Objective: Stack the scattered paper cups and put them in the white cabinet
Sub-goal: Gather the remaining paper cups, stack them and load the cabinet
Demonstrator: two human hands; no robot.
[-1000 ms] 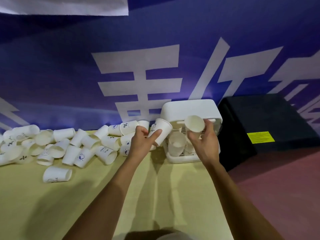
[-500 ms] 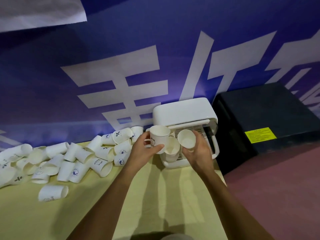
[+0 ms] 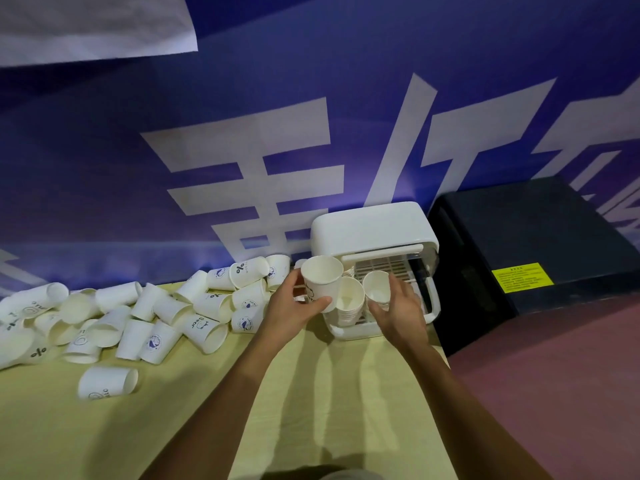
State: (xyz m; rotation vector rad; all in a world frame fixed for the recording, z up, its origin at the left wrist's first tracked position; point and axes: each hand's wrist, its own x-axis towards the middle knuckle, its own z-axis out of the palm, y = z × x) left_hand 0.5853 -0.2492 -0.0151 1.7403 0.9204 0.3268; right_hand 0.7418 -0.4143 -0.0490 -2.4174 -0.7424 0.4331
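While my left hand [image 3: 294, 308] wraps thumb and fingers round an upright paper cup [image 3: 322, 282] just in front of the white cabinet [image 3: 374, 230], my right hand [image 3: 401, 306] grips a second cup [image 3: 375, 289] at the cabinet's open front, its mouth tilted toward me. Between the two, a stack of cups [image 3: 349, 303] stands inside the cabinet. Many loose cups [image 3: 156, 313] lie tumbled on the yellow surface [image 3: 173, 427] to the left, against the blue banner [image 3: 104, 168].
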